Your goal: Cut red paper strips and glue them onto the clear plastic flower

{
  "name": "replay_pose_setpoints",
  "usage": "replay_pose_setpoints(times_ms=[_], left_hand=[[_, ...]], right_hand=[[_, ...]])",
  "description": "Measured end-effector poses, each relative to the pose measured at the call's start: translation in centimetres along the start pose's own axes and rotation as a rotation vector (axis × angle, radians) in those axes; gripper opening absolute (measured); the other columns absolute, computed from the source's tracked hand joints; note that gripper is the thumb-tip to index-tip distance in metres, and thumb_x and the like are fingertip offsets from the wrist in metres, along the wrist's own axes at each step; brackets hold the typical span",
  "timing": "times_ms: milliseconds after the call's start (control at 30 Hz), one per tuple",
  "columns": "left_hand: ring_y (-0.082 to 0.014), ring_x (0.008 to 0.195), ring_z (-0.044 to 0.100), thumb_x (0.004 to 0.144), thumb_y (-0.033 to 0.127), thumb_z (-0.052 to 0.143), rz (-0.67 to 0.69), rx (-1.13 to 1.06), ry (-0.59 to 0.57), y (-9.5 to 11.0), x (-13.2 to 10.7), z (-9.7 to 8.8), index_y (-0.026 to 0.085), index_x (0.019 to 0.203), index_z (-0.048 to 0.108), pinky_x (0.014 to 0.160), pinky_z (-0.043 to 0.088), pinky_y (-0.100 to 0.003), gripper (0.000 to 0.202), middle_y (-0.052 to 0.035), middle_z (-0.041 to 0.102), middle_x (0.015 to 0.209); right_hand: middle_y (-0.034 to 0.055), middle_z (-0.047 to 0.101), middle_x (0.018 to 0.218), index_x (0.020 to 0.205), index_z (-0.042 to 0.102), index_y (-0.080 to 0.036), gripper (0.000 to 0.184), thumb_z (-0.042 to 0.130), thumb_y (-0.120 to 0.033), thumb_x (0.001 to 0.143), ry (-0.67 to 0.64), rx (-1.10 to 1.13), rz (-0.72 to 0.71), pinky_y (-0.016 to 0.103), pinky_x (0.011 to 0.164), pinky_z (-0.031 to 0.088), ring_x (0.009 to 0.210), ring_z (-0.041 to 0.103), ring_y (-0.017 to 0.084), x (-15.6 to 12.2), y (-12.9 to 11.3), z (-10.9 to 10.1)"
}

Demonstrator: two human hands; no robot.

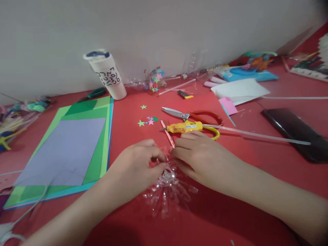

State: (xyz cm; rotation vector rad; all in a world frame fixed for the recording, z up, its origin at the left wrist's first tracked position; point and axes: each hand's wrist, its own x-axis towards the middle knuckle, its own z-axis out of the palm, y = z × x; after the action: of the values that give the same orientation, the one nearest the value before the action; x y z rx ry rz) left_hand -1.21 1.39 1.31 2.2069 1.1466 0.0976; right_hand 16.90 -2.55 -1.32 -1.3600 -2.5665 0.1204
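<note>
A clear plastic piece (165, 198), cut into many narrow strips spread out like a flower, rests on the red tabletop between my hands. My left hand (138, 162) has its thumb and forefinger bent together at the upper left of this piece, pinching one of its strips. From the upper right, my right hand (196, 153) reaches in with curled fingers at the same strips. Its fingertips are partly hidden, so the exact hold is unclear. Just beyond the right hand lie a yellow glue gun (184, 127) with a long clear stick (258, 133) behind it, and scissors (176, 112).
Coloured paper sheets (64, 150) are stacked at left, near a white tumbler (110, 75). Small paper stars (151, 120) lie ahead, before a star-decorated clear object (156, 80). A box cutter (185, 94) lies behind the scissors. At right are a black phone (294, 131) and white paper (241, 90).
</note>
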Motion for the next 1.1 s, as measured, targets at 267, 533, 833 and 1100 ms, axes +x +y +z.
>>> replay_pose_setpoints(times_ms=[267,533,833,1100], left_hand=[[-0.0108,0.059,0.042,0.075,0.014,0.051,-0.045,0.072,0.022,0.4,0.2,0.2,0.018,0.060,0.056,0.055,0.030,-0.026,0.016,0.0038,0.045,0.066],[-0.0109,0.060,0.045,0.073,0.015,0.051,-0.070,0.027,0.076,-0.5,0.3,0.9,0.018,0.058,0.050,0.057,0.031,-0.026,0.016,0.0040,0.048,0.066],[-0.0095,0.058,0.044,0.072,0.011,0.049,-0.024,0.016,0.157,-0.9,0.3,2.1,0.019,0.060,0.048,0.054,0.030,-0.025,0.015,0.0053,0.048,0.064],[-0.0135,0.074,0.053,0.077,0.027,0.058,0.009,-0.078,0.210,-1.9,0.6,-0.1,0.021,0.070,0.054,0.069,0.041,-0.029,0.011,0.0028,0.052,0.081]], right_hand=[[0.0051,0.061,0.074,0.077,0.064,-0.015,0.011,0.056,-0.008,0.080,0.000,0.012,0.003,0.035,0.073,0.036,0.075,0.052,0.021,0.6,-0.1,-0.2],[0.0056,0.064,0.073,0.073,0.063,-0.016,0.008,0.059,-0.015,0.080,-0.042,0.077,0.146,0.037,0.074,0.039,0.076,0.056,0.021,0.1,-0.3,-0.4],[0.0023,0.057,0.056,0.057,0.054,-0.018,0.015,0.053,-0.012,0.071,0.076,0.006,0.167,0.034,0.064,0.032,0.058,0.049,0.017,0.1,-1.6,0.9],[0.0037,0.061,0.065,0.065,0.058,-0.015,0.014,0.057,-0.013,0.078,0.039,0.090,0.134,0.034,0.069,0.034,0.066,0.051,0.018,0.0,-1.4,0.5]])
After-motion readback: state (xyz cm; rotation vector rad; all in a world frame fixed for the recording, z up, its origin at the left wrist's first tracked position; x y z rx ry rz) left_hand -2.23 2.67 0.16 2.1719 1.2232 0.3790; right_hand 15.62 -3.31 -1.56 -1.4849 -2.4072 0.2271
